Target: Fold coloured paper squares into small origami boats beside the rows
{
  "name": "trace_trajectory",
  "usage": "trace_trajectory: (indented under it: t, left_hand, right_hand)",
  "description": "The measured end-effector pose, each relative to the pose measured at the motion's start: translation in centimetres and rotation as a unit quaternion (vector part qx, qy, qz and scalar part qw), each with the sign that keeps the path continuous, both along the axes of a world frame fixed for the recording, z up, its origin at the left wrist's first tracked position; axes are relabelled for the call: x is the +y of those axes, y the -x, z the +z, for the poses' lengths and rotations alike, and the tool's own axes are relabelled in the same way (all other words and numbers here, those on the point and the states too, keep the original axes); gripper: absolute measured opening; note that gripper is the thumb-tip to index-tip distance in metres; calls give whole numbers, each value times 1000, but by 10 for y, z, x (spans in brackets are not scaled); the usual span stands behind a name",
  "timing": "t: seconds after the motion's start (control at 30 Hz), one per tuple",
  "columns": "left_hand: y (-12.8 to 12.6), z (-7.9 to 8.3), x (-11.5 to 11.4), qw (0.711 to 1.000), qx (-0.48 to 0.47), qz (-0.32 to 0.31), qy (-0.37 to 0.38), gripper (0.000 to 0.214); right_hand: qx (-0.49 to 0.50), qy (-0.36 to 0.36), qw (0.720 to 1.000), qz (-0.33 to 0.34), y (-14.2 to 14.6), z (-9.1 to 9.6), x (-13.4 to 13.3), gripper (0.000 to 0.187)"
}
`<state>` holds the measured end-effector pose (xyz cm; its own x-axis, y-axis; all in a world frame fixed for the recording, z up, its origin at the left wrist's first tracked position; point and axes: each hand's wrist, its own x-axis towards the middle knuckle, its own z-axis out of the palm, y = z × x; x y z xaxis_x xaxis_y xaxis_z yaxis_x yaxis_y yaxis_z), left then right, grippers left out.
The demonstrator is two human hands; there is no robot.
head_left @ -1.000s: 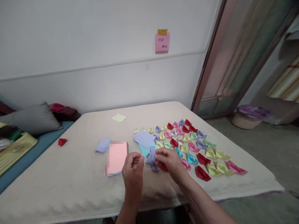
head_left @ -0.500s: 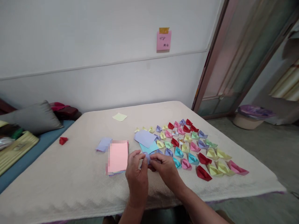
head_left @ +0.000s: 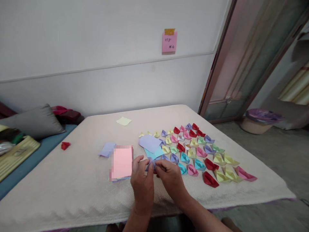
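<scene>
Between my two hands is a small piece of folded purple paper (head_left: 151, 163), partly hidden by the fingers. My left hand (head_left: 143, 175) pinches it from the left with thumb and fingertips. From the right, my right hand (head_left: 169, 172) grips its edge between thumb and forefinger. Just beyond the hands lie a flat purple sheet (head_left: 150, 143) and a turquoise sheet (head_left: 154, 152) under it. A stack of pink paper (head_left: 123, 161) rests left of my left hand. Rows of small folded paper boats (head_left: 184, 157) in several colours spread out to the right.
Another purple sheet (head_left: 107, 150) touches the stack's left side. A pale yellow sheet (head_left: 124, 121) lies farther back, and a red folded paper (head_left: 65, 145) is at the left. The cloth-covered table (head_left: 79, 193) meets a white wall. A grey pillow (head_left: 36, 122) sits at far left.
My hands have shifted very slightly, and the purple paper between the fingers has turned a little. Everything else lies as before.
</scene>
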<state>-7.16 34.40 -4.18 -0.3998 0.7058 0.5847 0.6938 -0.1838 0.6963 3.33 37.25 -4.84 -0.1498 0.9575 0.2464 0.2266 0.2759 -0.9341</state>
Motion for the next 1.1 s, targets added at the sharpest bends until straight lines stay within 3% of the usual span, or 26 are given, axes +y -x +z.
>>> trace_trajectory:
  t: [0.33,0.63,0.83,1.0,1.1]
  left_hand:
    - [0,-2,-1,999,29,5,-37,16]
    - [0,-15,2,986,128,10,-102,16]
    - [0,2,1,1000,-17,-14,-17,12]
    - [7,14,4,982,-164,-62,66,15]
    - [7,16,5,978,-181,-61,79,7]
  right_hand:
    - [-11,-17,1000,-7,6,1,-6,16]
    - [3,-15,1000,-9,9,-1,-8,19]
    - [5,-27,999,-23,8,-1,-5,17]
    - [4,-26,1000,-15,6,0,-3,16]
    - [-12,-42,999,-5,6,0,-3,17]
